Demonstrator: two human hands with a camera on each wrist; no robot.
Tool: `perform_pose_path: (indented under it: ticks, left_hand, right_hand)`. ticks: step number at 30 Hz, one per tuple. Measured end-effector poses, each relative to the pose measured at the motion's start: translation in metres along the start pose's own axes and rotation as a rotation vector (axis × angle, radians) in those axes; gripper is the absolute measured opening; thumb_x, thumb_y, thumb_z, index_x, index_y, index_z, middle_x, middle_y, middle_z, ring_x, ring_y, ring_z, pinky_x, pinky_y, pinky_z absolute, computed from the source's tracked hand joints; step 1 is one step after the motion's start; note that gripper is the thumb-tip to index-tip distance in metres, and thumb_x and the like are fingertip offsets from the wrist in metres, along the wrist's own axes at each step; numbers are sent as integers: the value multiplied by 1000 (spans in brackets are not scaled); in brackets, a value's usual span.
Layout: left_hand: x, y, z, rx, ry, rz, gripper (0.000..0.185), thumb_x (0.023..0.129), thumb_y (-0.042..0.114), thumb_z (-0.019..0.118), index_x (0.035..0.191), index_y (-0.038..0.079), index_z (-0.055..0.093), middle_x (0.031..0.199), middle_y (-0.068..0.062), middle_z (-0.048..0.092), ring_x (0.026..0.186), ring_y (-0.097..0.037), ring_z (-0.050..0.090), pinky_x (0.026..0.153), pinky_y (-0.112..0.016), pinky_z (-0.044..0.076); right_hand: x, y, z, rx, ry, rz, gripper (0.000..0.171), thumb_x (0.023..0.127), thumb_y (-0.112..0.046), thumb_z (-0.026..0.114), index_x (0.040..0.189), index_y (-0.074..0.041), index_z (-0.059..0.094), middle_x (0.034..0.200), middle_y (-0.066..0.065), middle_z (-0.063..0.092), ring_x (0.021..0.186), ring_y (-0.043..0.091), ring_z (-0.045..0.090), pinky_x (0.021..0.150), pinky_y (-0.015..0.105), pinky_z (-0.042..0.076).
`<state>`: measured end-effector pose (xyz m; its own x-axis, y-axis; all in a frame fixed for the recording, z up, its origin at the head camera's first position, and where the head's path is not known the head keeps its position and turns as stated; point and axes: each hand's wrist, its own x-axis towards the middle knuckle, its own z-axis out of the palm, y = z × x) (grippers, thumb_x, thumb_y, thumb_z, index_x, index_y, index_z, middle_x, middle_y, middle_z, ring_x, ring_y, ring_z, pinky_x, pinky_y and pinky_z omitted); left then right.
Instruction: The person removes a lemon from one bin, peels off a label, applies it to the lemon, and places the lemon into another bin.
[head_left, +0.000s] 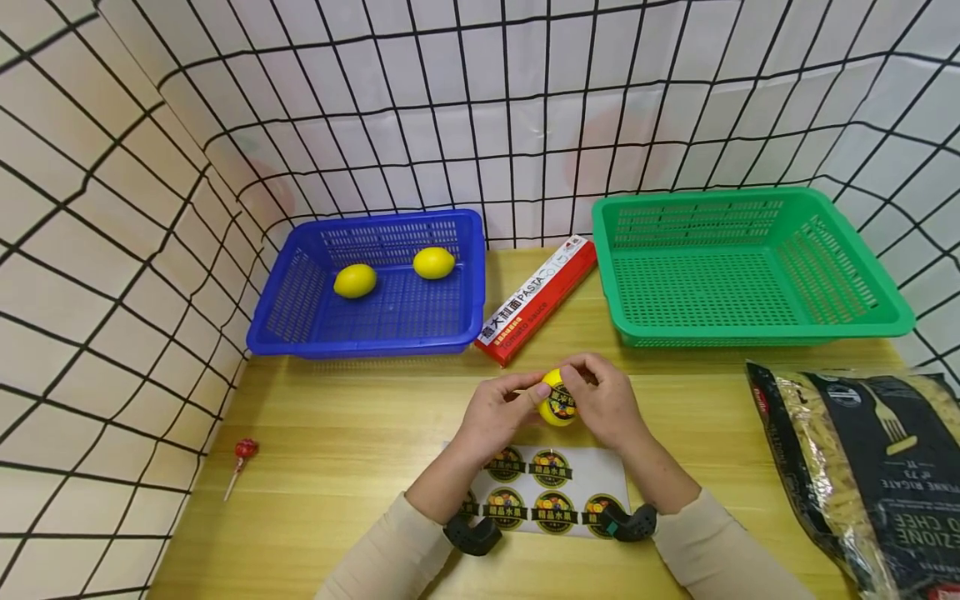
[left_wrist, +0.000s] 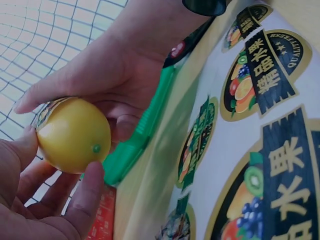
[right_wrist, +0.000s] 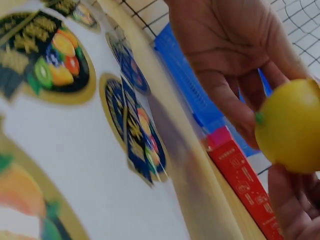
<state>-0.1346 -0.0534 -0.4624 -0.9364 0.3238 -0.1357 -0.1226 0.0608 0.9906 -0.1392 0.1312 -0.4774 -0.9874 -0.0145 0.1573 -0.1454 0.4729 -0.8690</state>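
Observation:
A yellow lemon [head_left: 552,390] with a round black-and-gold fruit sticker [head_left: 562,402] on its side is held above the table between both hands. The left hand [head_left: 501,414] grips it with thumb and fingers from the left. From the right, the right hand [head_left: 606,402] holds it, its thumb at the sticker's upper edge. In the left wrist view the lemon [left_wrist: 75,135] shows a small green stem spot. Below the hands lies a white sheet [head_left: 528,454] of similar stickers, partly covered by the wrists.
A blue basket [head_left: 367,343] holds two lemons [head_left: 433,263]. A red pasta box [head_left: 536,302] lies between it and a green basket [head_left: 750,332]. At the right is a pasta bag [head_left: 862,475]; a red lollipop [head_left: 245,448] lies at the left. Gridded cloth walls surround the table.

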Motion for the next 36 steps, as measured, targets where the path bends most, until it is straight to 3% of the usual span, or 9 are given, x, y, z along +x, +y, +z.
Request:
perform_pose_path:
  ticks: [5,10,14,22,26,30,34,36]
  left_hand:
    - [-1,1,-3,142,37,61,33,104,29,61,126,7,73,112,-16,75,84,-8,61,72,-21,53]
    - [-1,0,-1,159,36,79,40,101,34,65,134,12,67,124,-12,70,96,-15,65,76,-25,54]
    - [-2,1,-1,149,42,76,47,97,34,71,137,12,64,126,-11,68,102,-21,68,77,-28,56]
    - [0,3,-3,93,36,69,43,100,23,67,140,7,62,133,-13,68,103,-12,62,83,-19,50]
    - [0,2,-4,74,28,81,41,102,20,63,140,6,62,141,-10,65,127,-20,59,104,-27,46]
    - [0,1,-5,74,25,80,38,103,19,60,140,9,62,144,-6,63,140,-23,51,116,-40,39]
    - [0,1,-5,74,19,81,38,105,20,57,141,9,62,145,-6,62,140,-24,51,115,-41,40]
    - [0,2,-5,77,26,78,38,104,22,59,140,10,62,144,-5,63,135,-22,55,109,-35,46]
  right_hand:
    - [0,-1,-1,-15,-105,22,29,102,-34,58,108,-9,71,100,15,72,77,17,63,65,27,54]
    - [-3,-4,4,111,-153,128,40,108,-40,47,111,-4,63,101,22,69,60,20,70,56,32,59]
    - [-6,-6,8,191,-173,179,44,109,-43,42,112,-2,56,111,25,63,63,24,73,60,34,62]
    - [-7,-8,11,235,-148,167,37,109,-36,45,113,0,53,114,30,62,64,27,74,59,34,62]
    - [-7,-5,13,232,-130,146,33,108,-32,48,113,0,53,111,29,62,63,27,73,58,33,62]
    - [-8,-2,14,140,-92,108,28,107,-30,50,110,-3,56,91,23,67,57,18,66,53,27,55]
    - [-8,-1,14,69,-57,73,27,106,-30,50,108,-4,57,78,15,66,55,12,57,51,25,47]
    - [-9,-1,14,91,-60,75,28,107,-30,50,108,-3,56,79,15,66,56,13,61,52,25,49]
